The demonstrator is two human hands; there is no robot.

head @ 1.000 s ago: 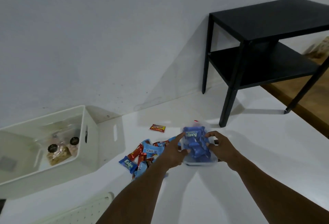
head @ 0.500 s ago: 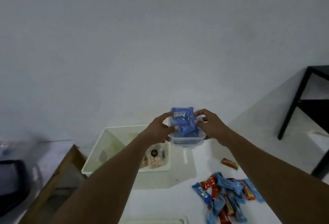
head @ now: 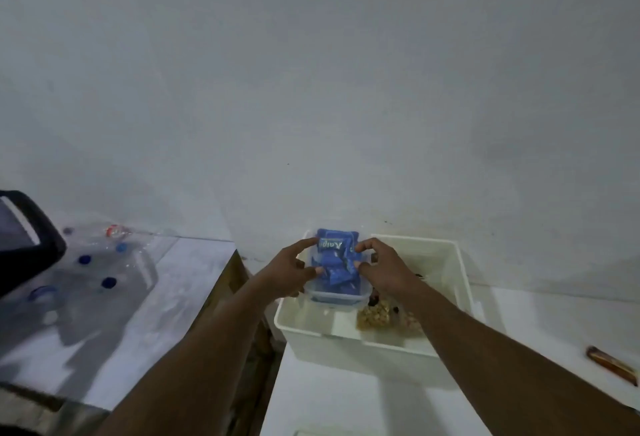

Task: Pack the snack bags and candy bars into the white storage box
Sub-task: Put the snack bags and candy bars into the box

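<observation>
While left hand (head: 287, 273) and right hand (head: 384, 269) fingers (head: 365, 248) clasp it, blue-bar tub (head: 332, 296) over box (head: 460, 280) of snack bags (head: 375, 318).

Storage box (head: 346, 349) of smooth, opaque white plastic, the tub (head: 334, 298) held over it of clear, faintly glossy plastic, packed with shiny blue wrappers (head: 337, 264), snack bags (head: 375, 318) of transparent film, surface (head: 346, 408) smooth matt white, wall (head: 311, 89) matt, painted.

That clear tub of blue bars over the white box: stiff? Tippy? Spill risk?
Probably stiff: the clear tub holds its shape between the left hand and right hand. Likely spill-prone: the blue bars heap above its rim, no lid visible, so tilting could shed some.
</observation>
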